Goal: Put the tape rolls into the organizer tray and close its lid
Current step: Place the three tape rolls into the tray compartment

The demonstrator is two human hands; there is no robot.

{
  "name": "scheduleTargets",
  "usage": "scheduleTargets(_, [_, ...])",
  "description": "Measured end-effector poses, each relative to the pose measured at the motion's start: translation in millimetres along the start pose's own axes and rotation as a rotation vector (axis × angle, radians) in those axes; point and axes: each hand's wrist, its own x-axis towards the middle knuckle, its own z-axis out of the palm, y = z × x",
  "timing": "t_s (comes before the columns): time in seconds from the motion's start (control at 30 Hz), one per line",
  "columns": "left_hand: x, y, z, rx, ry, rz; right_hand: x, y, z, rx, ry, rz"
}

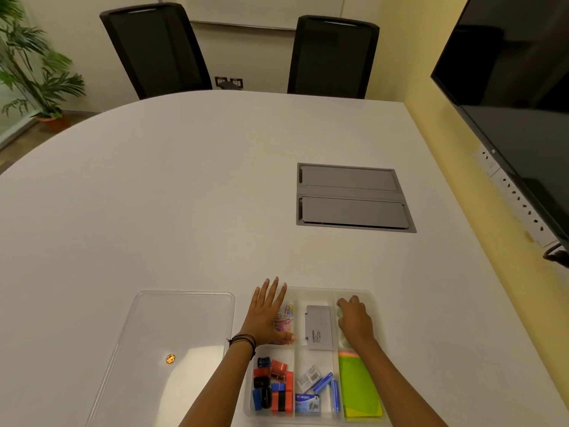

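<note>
The clear organizer tray point(317, 291) sits at the table's near edge, its compartments holding clips, a grey box, sharpeners, staple boxes and coloured sticky notes. Its clear lid point(172, 331) lies flat on the table to the left, apart from the tray. My left hand point(267, 312) rests flat with fingers spread over the tray's far-left compartment, above the coloured paper clips point(288, 315). My right hand point(354, 318) is curled inside the far-right compartment, closed over something pale and translucent that looks like a tape roll point(340, 315), mostly hidden by the fingers.
A grey cable hatch point(352, 197) is set into the white table point(184, 195) beyond the tray. Two black chairs point(332, 57) stand at the far side. A dark screen point(520, 87) hangs on the right wall, and a plant point(27, 66) stands at far left.
</note>
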Motion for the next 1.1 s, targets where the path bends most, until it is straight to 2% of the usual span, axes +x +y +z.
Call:
scheduleTargets(0.47, [0.1, -0.6, 1.3, 0.013, 0.01, -0.004, 0.7, 0.6, 0.9, 0.032, 0.025, 0.008])
scheduleTargets(0.77, [0.5, -0.8, 0.5, 0.027, -0.006, -0.005, -7.7, 3.8, -17.5, 0.088, -0.056, -0.005])
scheduleTargets(0.9, [0.0, -1.4, 1.6, 0.027, 0.006, 0.01, -19.6, 9.5, -20.9, 0.103, -0.012, 0.04])
scheduleTargets(1.1, [0.2, -1.2, 0.3, 0.018, -0.014, 0.005, -40.6, 14.6, -14.6, 0.086, -0.119, 0.126])
